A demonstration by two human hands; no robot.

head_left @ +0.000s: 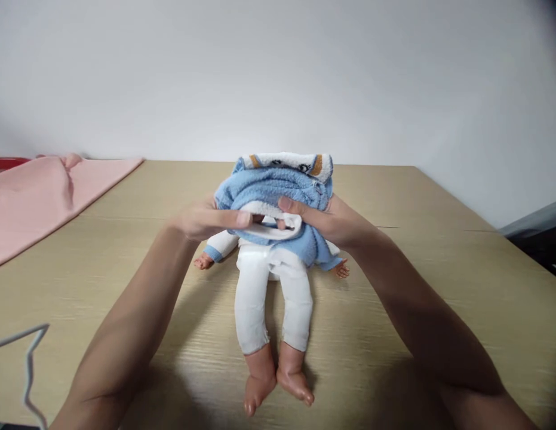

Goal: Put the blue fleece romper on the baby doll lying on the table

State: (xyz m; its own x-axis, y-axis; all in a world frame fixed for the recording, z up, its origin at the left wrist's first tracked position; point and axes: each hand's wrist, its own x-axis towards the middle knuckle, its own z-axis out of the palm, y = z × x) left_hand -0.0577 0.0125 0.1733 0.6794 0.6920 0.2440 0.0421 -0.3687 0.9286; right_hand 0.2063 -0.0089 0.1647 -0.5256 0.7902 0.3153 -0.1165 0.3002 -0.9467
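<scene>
A baby doll [253,292] lies on the table with its bare feet toward me, in white leggings and a white sleeve with a blue cuff. Above its torso, a bunched blue and white fuzzy garment [278,185] hides the doll's head. My left hand [215,221] grips the garment's left side, thumb on the white-edged opening. On the right side, my right hand [325,218] grips it too, thumb on the white edge and fingers behind the cloth. The opening is spread between both thumbs. The doll's small hands stick out on either side.
A pink cloth [45,197] covers the left back of the wooden table [439,286], with a red edge behind it. A bent white wire [29,364] stands at the lower left. Dark objects [541,239] sit beyond the right table edge. A pale wall rises behind.
</scene>
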